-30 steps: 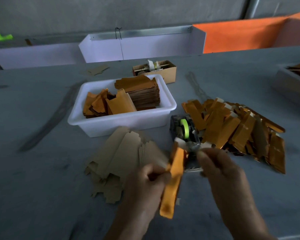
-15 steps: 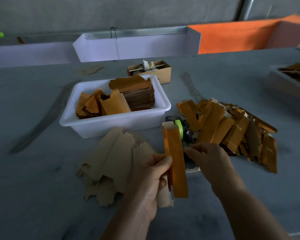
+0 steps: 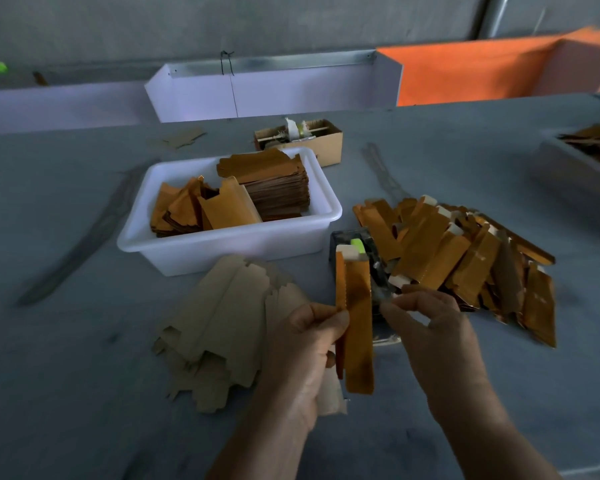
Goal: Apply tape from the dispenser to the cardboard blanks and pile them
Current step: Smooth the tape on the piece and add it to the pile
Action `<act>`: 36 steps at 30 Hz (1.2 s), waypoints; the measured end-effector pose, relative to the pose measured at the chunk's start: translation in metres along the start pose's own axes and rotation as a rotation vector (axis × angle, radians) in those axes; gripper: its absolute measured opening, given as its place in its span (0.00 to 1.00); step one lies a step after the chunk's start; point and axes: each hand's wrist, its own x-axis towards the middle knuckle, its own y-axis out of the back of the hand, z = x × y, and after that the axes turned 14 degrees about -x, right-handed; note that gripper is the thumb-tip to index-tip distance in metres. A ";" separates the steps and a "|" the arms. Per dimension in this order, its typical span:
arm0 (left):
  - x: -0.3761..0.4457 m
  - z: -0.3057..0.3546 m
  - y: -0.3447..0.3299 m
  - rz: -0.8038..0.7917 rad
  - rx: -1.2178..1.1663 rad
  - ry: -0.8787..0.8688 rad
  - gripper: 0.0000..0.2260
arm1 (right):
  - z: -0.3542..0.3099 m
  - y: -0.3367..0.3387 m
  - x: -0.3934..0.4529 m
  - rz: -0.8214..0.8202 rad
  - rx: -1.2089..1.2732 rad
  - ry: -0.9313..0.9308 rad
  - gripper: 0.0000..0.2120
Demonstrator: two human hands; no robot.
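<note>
My left hand (image 3: 305, 348) grips a folded gold cardboard blank (image 3: 357, 327), held upright in front of the tape dispenser (image 3: 364, 251). A pale tab shows at the blank's top end. My right hand (image 3: 426, 327) is just right of the blank, thumb and forefinger pinched together near the dispenser's front; a tape piece between them is not clearly visible. The dispenser is dark with a green roll, partly hidden behind the blank. A loose pile of taped gold blanks (image 3: 465, 258) lies to its right. Plain brown flat blanks (image 3: 229, 320) lie spread to the left.
A white plastic tub (image 3: 222, 244) behind holds a stack and loose gold blanks. A small open cardboard box (image 3: 326, 143) stands further back. A grey tray (image 3: 575, 168) sits at the right edge. White and orange partitions line the far table edge.
My left hand turned the blank from slanting downward to upright and raised it before the dispenser. My right hand stayed pinched at the dispenser's front.
</note>
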 end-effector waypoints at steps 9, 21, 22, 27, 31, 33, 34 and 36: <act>0.003 0.007 -0.014 -0.181 0.073 -0.070 0.07 | 0.002 -0.006 -0.008 0.038 -0.139 0.031 0.07; 0.003 0.009 -0.020 -0.113 0.330 -0.140 0.04 | 0.007 -0.009 -0.010 0.193 -0.392 0.228 0.04; 0.004 0.011 -0.020 -0.116 0.354 -0.136 0.04 | 0.007 -0.009 -0.010 0.222 -0.520 0.266 0.01; 0.000 0.022 -0.022 -0.148 0.323 -0.080 0.05 | 0.006 0.007 -0.016 0.191 -0.417 0.281 0.04; -0.007 0.026 -0.017 -0.131 0.238 -0.022 0.04 | -0.002 0.038 -0.016 -0.085 0.142 0.123 0.08; -0.013 0.026 -0.015 -0.132 0.189 0.002 0.02 | -0.011 0.047 -0.019 -0.227 0.184 0.191 0.10; -0.015 0.027 -0.014 -0.130 0.160 0.017 0.02 | -0.015 0.049 -0.020 -0.271 0.150 0.246 0.11; -0.019 0.029 -0.014 -0.129 0.096 0.049 0.02 | -0.022 0.049 -0.023 -0.303 0.072 0.344 0.11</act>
